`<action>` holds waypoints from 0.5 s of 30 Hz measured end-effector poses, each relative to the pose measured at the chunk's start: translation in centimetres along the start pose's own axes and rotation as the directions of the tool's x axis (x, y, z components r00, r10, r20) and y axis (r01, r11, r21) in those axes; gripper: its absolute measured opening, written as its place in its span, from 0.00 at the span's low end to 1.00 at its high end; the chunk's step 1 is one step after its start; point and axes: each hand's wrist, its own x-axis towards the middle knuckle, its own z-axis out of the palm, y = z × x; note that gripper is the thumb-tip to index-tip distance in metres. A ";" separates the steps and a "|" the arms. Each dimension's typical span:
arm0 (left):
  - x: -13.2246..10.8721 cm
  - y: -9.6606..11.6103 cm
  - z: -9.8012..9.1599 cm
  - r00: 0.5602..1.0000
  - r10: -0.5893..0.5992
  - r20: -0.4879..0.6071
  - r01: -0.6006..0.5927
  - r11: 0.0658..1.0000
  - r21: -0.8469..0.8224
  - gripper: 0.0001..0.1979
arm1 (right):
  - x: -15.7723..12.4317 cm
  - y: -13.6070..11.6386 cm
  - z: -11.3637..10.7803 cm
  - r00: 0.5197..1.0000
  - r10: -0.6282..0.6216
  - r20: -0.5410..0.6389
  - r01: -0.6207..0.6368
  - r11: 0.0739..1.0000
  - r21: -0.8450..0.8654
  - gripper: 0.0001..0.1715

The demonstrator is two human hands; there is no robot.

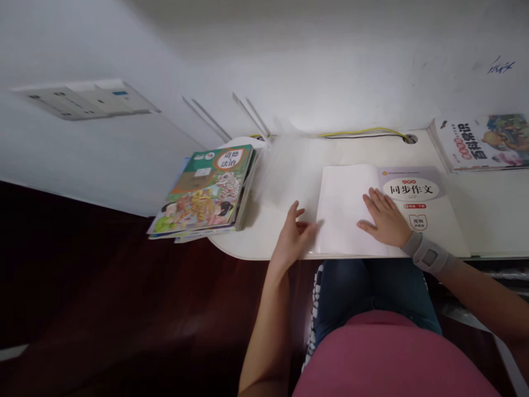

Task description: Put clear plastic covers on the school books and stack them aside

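"As we're starting at the left, what's on the wall?"

"A white socket panel (88, 100). Right of it and lower, a stack of books (202, 193) sits at the rounded left end of the white desk (491, 215), jutting past the edge. Its top cover is green and brown, with cartoon children."

"And next to that?"

"A see-through sheet (289, 171), badly blurred, behind the left hand (293, 237)."

"What's that hand doing?"

"Its fingers are half curled, the tips at the left edge of the composition book (417, 218). I can't tell whether they pinch it."

"Where does the book lie, exactly?"

"Flat on the desk, by the front edge, right in front of the person. A plain white panel (345, 209) makes its left half; the lilac-and-white cover with black characters is the right half."

"The right hand?"

"The right hand (386, 218) is spread flat, palm down, across the line where the two halves meet. A grey wrist wrap (430, 253) sits behind it."

"Anything further right?"

"A yellow cable (363, 131) runs along the wall to a round hole (410, 139) in the desk; past that, a pile of magazines (483, 142)."
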 end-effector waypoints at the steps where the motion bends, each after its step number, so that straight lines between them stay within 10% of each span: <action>1: -0.3 0.1 0.0 0.999 0.014 0.030 -0.016 0.999 0.040 0.41 | -0.1 0.1 -0.2 1.000 -0.001 -0.005 0.002 1.000 0.023 0.46; 7: -1.1 -0.2 -0.2 1.000 0.027 -0.005 -0.026 0.988 0.154 0.34 | -1.9 -0.5 -1.4 0.905 -0.409 0.116 0.407 0.912 0.042 0.49; 15: -1.2 -0.5 -0.1 0.996 -0.078 -0.047 0.071 0.988 -0.137 0.29 | -2.3 -1.0 -1.0 0.931 -0.350 0.103 0.354 0.935 -0.031 0.46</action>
